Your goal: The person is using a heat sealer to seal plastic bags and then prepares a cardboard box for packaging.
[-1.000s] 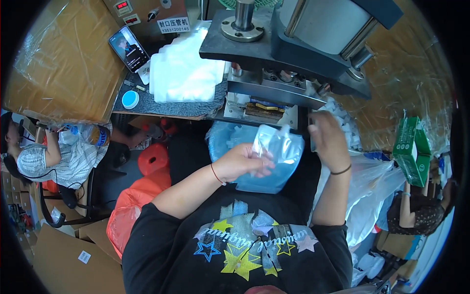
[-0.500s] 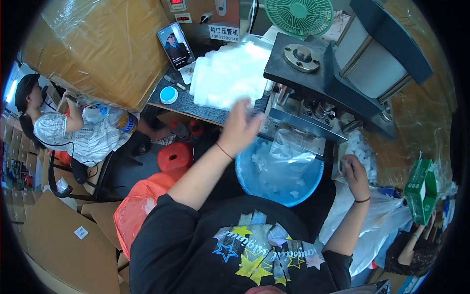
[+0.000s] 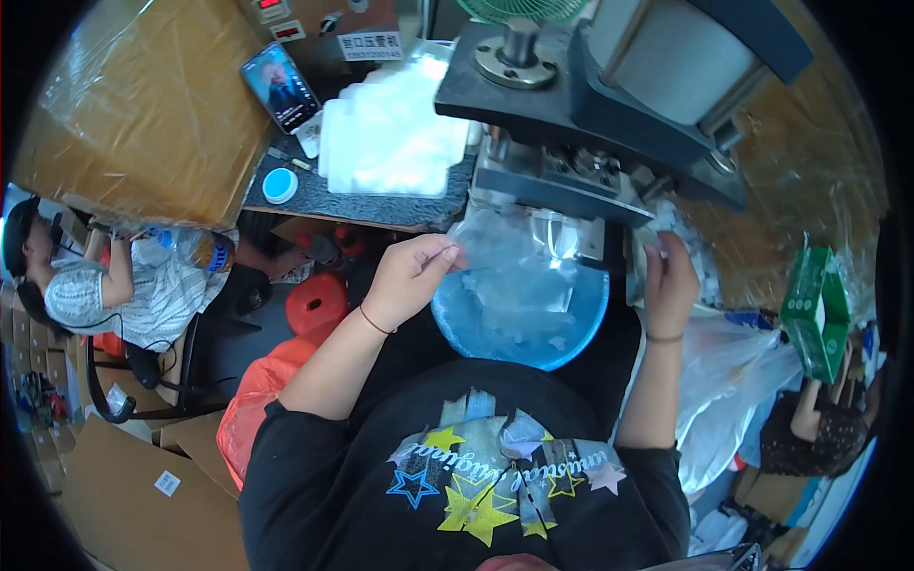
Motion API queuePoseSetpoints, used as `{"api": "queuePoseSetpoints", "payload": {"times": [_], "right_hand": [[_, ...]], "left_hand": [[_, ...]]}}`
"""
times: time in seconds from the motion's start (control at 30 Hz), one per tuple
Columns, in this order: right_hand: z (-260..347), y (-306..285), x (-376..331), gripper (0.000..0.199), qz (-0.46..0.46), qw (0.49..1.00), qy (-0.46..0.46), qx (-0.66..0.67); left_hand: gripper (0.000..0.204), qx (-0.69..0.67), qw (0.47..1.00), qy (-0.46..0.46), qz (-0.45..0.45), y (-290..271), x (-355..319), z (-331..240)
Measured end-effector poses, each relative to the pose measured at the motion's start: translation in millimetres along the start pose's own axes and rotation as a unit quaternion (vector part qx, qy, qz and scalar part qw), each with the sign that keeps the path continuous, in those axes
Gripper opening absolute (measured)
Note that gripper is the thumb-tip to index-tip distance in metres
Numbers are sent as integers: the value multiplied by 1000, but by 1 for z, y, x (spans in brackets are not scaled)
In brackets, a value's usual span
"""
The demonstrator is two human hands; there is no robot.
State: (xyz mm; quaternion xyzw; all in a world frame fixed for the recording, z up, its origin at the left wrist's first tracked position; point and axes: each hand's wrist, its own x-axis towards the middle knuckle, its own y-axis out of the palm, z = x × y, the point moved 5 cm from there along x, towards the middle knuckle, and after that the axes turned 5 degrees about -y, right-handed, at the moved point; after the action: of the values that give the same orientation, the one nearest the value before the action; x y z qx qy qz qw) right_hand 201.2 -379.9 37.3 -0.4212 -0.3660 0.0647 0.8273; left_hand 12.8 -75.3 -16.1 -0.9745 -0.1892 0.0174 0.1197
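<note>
My left hand [image 3: 409, 281] pinches the edge of a clear plastic bag [image 3: 490, 238], just in front of a metal press [image 3: 562, 195]. Under the press hangs another clear, shiny sheet, and where the two overlap I cannot separate them. Below is a blue basin [image 3: 524, 357] with whitish scraps in it. To the right, my right hand [image 3: 672, 290] is raised with bent fingers beside a clear bag of small white pieces [image 3: 703, 257]. Whatever its fingertips hold is too small to make out. A stack of frosted bags [image 3: 390, 133] lies on the dark worktop.
A phone [image 3: 279, 86] and a blue-lidded jar [image 3: 279, 186] stand on the worktop [image 3: 324, 207]. Left are a large taped carton [image 3: 143, 114], a red stool [image 3: 316, 305] and a seated person [image 3: 114, 285]. At right are a green box [image 3: 816, 314] and another person [image 3: 819, 428].
My left hand has come from the frosted stack toward me, with a clear bag in its fingers. My right hand has risen slightly. The whole view has shifted.
</note>
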Motion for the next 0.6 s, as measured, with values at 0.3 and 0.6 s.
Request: {"api": "queuePoseSetpoints", "payload": {"times": [0.3,0.6], "right_hand": [[71,2,-6,15,130,931,-69,333],[76,2,2,14,211,932,-151,253]], "left_hand": [[12,-7,984,-90,156,71,-11,1],[23,-272,885,-176,336,113,-30,-6]]}}
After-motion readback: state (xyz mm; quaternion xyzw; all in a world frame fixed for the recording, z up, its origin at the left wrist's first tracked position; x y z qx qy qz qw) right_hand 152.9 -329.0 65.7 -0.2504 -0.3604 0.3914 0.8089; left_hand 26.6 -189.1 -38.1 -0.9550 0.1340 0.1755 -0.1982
